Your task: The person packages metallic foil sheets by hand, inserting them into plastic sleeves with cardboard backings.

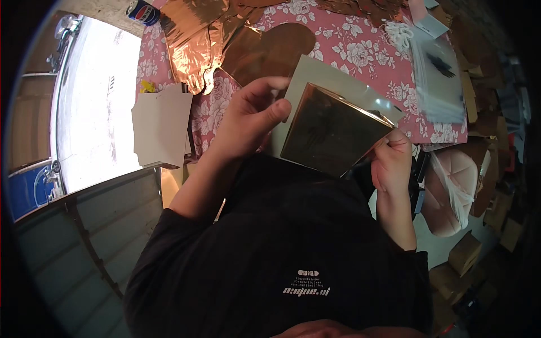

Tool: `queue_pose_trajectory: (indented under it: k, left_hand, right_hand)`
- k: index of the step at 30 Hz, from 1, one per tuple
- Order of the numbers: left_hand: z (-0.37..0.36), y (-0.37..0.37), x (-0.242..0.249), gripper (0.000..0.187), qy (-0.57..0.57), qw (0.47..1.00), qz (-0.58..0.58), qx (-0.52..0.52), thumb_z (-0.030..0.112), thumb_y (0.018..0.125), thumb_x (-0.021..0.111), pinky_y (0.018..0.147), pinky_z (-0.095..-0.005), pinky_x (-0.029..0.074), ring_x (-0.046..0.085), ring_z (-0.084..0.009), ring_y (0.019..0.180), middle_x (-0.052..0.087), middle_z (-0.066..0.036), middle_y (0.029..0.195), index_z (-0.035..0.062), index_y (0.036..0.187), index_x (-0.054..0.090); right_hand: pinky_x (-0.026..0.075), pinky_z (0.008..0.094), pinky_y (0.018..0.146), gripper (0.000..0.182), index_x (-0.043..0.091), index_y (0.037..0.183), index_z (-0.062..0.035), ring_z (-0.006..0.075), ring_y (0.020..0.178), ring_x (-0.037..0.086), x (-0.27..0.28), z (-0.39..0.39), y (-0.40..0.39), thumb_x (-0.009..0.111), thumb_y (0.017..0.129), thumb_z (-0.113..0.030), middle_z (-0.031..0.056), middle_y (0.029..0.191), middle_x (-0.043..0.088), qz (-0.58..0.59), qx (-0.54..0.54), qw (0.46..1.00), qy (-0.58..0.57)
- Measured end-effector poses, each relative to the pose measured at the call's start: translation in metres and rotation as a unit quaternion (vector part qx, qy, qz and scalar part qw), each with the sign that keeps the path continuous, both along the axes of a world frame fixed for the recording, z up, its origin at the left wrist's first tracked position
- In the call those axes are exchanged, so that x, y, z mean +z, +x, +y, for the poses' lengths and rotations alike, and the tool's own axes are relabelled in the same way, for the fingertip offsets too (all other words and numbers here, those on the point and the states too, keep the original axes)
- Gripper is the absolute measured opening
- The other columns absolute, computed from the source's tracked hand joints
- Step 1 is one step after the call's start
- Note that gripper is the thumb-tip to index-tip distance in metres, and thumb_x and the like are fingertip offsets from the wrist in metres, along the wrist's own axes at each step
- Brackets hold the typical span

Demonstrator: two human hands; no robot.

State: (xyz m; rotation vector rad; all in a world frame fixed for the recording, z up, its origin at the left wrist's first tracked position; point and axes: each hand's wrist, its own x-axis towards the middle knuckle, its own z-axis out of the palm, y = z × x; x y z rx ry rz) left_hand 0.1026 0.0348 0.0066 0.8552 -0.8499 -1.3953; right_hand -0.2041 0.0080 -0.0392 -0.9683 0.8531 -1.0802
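Observation:
A shiny gold-brown rectangular sheet or packet (335, 132) lies over a pale, glossy sheet (318, 70), both tilted in front of my chest. My right hand (393, 160) is closed on their right corner, with thumb and fingers pressed together. At the left edge of the pale sheet, my left hand (252, 115) has its thumb and index finger bent apart; the fingertips are partly behind the sheet's edge. Behind the sheets lies a rounded copper-coloured piece (270, 50) on the floral cloth.
Crumpled copper foil (191, 42) and a blue can (142, 12) are at the back left of the pink floral tablecloth (358, 53). Pale cardboard (162, 127) sits left, clear plastic bags (439, 84) right. A cushioned stool (451, 191) and boxes (465, 253) stand beyond the right edge.

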Motion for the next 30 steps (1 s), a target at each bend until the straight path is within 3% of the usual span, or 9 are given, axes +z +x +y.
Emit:
queue_pose_trajectory:
  k: [3, 8, 10, 14, 17, 19, 24, 27, 30]
  left_hand:
    - [0.004, -0.003, -0.004, 0.012, 0.027, 0.998, -0.043, 0.032, 0.011, 0.104, 0.073, 0.083, -0.0245, 0.052, 0.065, -0.0058, 0.091, 0.076, 0.000, 0.102, 0.0011, 0.111, 0.074]
    - [0.008, 0.002, 0.005, 0.007, 0.155, 0.987, 0.031, 0.003, 0.009, 0.103, 0.075, 0.078, -0.0246, 0.052, 0.066, -0.0077, 0.083, 0.075, -0.001, 0.094, 0.0016, 0.102, 0.074]
    - [0.005, -0.003, -0.002, 0.007, 0.138, 0.990, 0.020, 0.035, 0.009, 0.103, 0.074, 0.077, -0.0243, 0.051, 0.066, -0.0079, 0.083, 0.075, -0.001, 0.094, 0.0016, 0.101, 0.074]
    - [0.003, -0.009, 0.000, 0.011, 0.111, 0.987, -0.055, 0.103, 0.011, 0.103, 0.075, 0.076, -0.0241, 0.050, 0.065, -0.0081, 0.082, 0.074, 0.000, 0.092, 0.0018, 0.097, 0.073]
    - [0.006, -0.001, 0.014, 0.014, 0.119, 0.987, -0.099, 0.046, 0.013, 0.102, 0.077, 0.077, -0.0244, 0.050, 0.063, -0.0065, 0.082, 0.073, 0.001, 0.091, 0.0029, 0.093, 0.071]
    - [0.011, 0.009, 0.002, 0.014, 0.135, 0.985, -0.105, 0.014, 0.013, 0.102, 0.077, 0.078, -0.0246, 0.050, 0.062, -0.0056, 0.082, 0.073, 0.002, 0.090, 0.0025, 0.095, 0.072]
    - [0.012, 0.007, -0.003, 0.013, 0.120, 0.981, -0.152, 0.006, 0.014, 0.102, 0.077, 0.081, -0.0245, 0.051, 0.061, -0.0038, 0.083, 0.072, 0.004, 0.089, 0.0011, 0.103, 0.075]
    - [0.010, 0.007, -0.003, 0.014, 0.083, 0.992, -0.093, 0.008, 0.013, 0.102, 0.076, 0.083, -0.0249, 0.052, 0.064, -0.0051, 0.088, 0.074, 0.003, 0.093, 0.0001, 0.107, 0.076]
    - [0.012, 0.005, 0.008, 0.015, 0.164, 0.982, -0.087, 0.011, 0.013, 0.103, 0.076, 0.086, -0.0258, 0.053, 0.066, -0.0065, 0.094, 0.075, 0.001, 0.098, 0.0001, 0.109, 0.076]
  right_hand:
    - [0.059, 0.0308, 0.081, 0.009, 0.073, 0.107, -0.0017, 0.0150, 0.091, 0.074, -0.001, -0.002, -0.008, 0.071, 0.105, -0.010, 0.0078, 0.105, 0.078, -0.006, 0.023, 1.000, -0.002]
    - [0.060, 0.0298, 0.079, 0.008, 0.073, 0.106, -0.0028, 0.0157, 0.090, 0.075, 0.012, -0.003, 0.005, 0.071, 0.104, -0.010, 0.0076, 0.105, 0.078, 0.012, -0.002, 1.000, 0.020]
    - [0.060, 0.0299, 0.079, 0.007, 0.073, 0.106, -0.0031, 0.0152, 0.087, 0.074, 0.002, -0.008, -0.006, 0.071, 0.104, -0.009, 0.0070, 0.104, 0.078, -0.022, 0.091, 0.993, 0.067]
    - [0.060, 0.0298, 0.076, 0.007, 0.074, 0.107, -0.0031, 0.0152, 0.085, 0.075, 0.006, 0.000, -0.005, 0.070, 0.104, -0.008, 0.0068, 0.102, 0.079, -0.017, 0.114, 0.987, 0.112]
    - [0.060, 0.0292, 0.071, 0.008, 0.074, 0.108, -0.0028, 0.0149, 0.084, 0.075, 0.005, 0.001, -0.005, 0.070, 0.104, -0.009, 0.0071, 0.101, 0.079, -0.016, 0.099, 0.992, 0.078]
    - [0.060, 0.0290, 0.070, 0.008, 0.074, 0.107, -0.0027, 0.0145, 0.083, 0.074, -0.001, 0.000, -0.008, 0.071, 0.104, -0.009, 0.0068, 0.100, 0.079, 0.030, 0.070, 0.997, -0.005]
    - [0.060, 0.0296, 0.076, 0.008, 0.074, 0.109, -0.0031, 0.0137, 0.087, 0.074, 0.003, 0.005, -0.006, 0.071, 0.104, -0.009, 0.0065, 0.103, 0.079, 0.002, 0.083, 0.996, 0.032]
    - [0.060, 0.0302, 0.079, 0.006, 0.073, 0.108, -0.0037, 0.0142, 0.091, 0.074, -0.003, 0.005, -0.005, 0.071, 0.104, -0.008, 0.0062, 0.104, 0.078, 0.004, 0.075, 0.997, 0.026]
    - [0.061, 0.0312, 0.081, 0.004, 0.073, 0.106, -0.0045, 0.0153, 0.092, 0.074, -0.005, 0.004, -0.007, 0.071, 0.104, -0.006, 0.0059, 0.105, 0.078, -0.015, 0.069, 0.997, 0.037]
